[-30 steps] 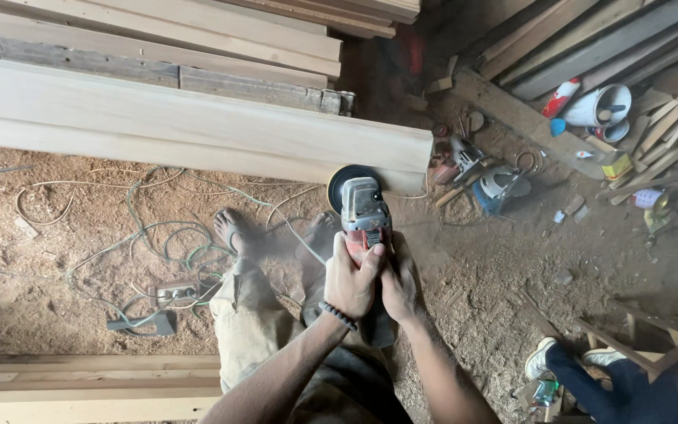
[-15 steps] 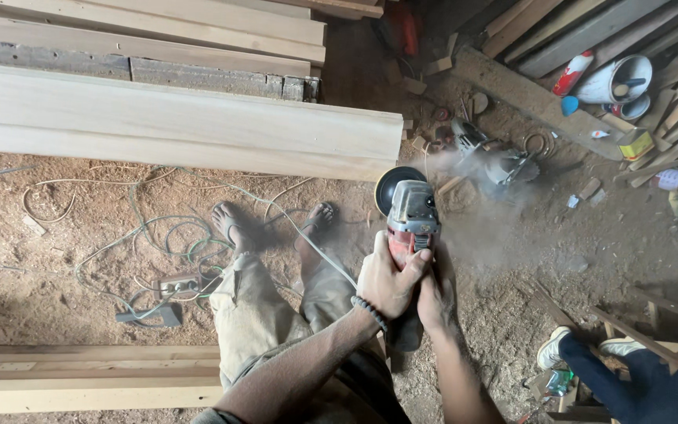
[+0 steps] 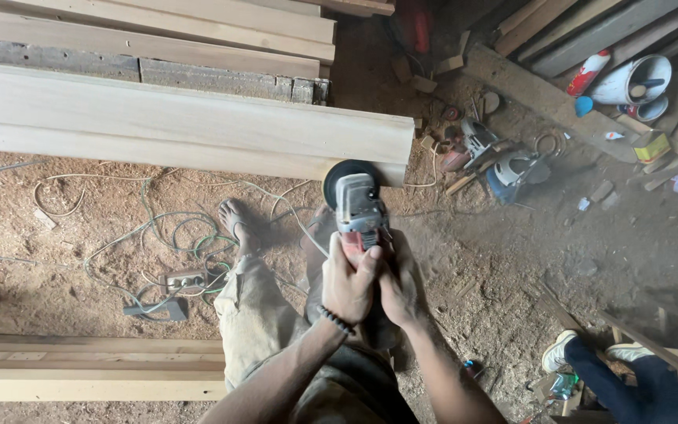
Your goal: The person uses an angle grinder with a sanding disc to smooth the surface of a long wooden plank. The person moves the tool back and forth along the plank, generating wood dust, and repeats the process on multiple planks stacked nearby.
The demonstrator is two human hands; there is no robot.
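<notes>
Head view: I clench both hands, left hand (image 3: 348, 284) and right hand (image 3: 399, 289), around the angle grinder (image 3: 359, 210); its disc meets the long plank (image 3: 190, 129), with cables (image 3: 166, 235) underfoot.

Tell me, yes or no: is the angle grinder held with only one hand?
No. Both the left hand and the right hand grip the body of the angle grinder near the pale plank.

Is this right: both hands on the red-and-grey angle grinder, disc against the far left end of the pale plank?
Not quite. Both the left hand and the right hand grip the angle grinder, but the head view shows its disc at the plank's right end, not the left.
</notes>
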